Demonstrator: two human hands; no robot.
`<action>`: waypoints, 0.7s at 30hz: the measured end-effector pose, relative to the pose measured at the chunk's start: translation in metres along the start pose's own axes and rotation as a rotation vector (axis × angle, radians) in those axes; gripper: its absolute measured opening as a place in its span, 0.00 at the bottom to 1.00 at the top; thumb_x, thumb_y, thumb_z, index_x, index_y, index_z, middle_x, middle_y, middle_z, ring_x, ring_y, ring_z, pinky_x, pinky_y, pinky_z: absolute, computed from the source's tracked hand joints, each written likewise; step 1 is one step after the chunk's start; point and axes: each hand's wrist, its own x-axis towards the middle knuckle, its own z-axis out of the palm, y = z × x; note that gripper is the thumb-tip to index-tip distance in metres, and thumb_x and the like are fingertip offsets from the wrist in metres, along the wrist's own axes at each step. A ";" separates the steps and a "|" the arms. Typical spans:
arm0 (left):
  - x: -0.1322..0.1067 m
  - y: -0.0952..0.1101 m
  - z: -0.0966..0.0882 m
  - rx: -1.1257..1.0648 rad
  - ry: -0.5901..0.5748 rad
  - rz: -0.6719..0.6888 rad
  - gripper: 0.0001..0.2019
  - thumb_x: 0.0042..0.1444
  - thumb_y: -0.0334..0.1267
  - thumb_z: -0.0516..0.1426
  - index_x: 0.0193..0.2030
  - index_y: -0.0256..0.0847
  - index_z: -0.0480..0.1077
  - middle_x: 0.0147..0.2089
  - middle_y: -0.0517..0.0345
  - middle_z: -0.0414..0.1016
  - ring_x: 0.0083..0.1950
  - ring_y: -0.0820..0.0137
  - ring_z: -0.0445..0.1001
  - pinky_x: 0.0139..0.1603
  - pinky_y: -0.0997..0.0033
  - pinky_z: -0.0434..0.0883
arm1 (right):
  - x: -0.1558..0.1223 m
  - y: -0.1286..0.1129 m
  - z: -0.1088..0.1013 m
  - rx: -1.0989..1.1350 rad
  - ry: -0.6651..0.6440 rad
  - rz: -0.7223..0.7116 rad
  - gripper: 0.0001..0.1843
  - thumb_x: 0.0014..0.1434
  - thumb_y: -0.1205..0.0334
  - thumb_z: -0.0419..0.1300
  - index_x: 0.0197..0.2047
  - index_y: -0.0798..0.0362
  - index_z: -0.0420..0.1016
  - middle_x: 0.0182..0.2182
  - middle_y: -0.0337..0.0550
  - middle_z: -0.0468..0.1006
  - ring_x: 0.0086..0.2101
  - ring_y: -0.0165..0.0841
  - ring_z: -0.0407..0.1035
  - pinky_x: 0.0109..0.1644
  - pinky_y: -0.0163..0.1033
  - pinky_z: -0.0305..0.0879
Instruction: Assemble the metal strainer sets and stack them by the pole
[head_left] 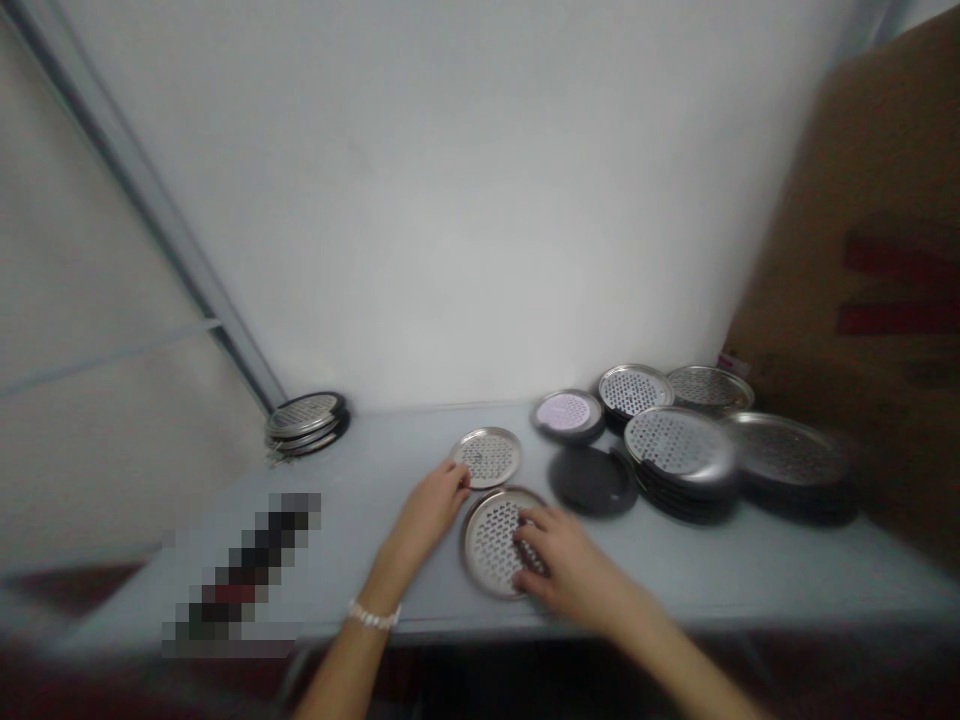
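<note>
Two round, perforated metal grater plates lie in front of me on the pale table. My left hand (448, 488) is closed, with its fingertips at the left edge of the farther grater plate (491, 455). Over the right side of the nearer grater plate (491, 548) curls my right hand (559, 560), thumb and fingers resting on its surface and rim. Part of that plate is hidden beneath my fingers. A dark round piece (592, 480) lies just right of the plates, apart from both hands.
Stacks of round plates with dark bases stand at the right, including a front stack (675, 445) and one with a lilac center (566, 412). A smaller stack (307, 415) sits at the far left. A cardboard box (862, 300) rises on the right; a pale wall (480, 200) backs the table.
</note>
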 end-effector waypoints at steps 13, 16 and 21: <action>-0.002 -0.004 -0.008 0.122 -0.059 -0.123 0.05 0.63 0.30 0.57 0.41 0.40 0.74 0.49 0.47 0.78 0.50 0.60 0.76 0.53 0.64 0.69 | 0.000 0.002 0.002 -0.025 -0.011 0.005 0.18 0.61 0.58 0.69 0.53 0.52 0.77 0.58 0.50 0.74 0.57 0.47 0.65 0.64 0.51 0.60; -0.003 -0.004 -0.011 0.129 -0.058 -0.128 0.05 0.64 0.31 0.56 0.40 0.40 0.74 0.49 0.48 0.78 0.47 0.62 0.76 0.50 0.65 0.69 | 0.001 0.002 0.003 -0.031 -0.007 0.010 0.17 0.61 0.57 0.68 0.52 0.52 0.77 0.58 0.50 0.74 0.57 0.47 0.65 0.64 0.51 0.60; -0.003 -0.002 -0.016 0.135 -0.022 -0.126 0.08 0.67 0.33 0.53 0.44 0.41 0.74 0.50 0.48 0.78 0.46 0.60 0.77 0.48 0.65 0.69 | 0.002 0.001 0.001 -0.042 -0.008 0.013 0.16 0.61 0.57 0.68 0.51 0.52 0.78 0.57 0.50 0.75 0.57 0.48 0.66 0.64 0.51 0.60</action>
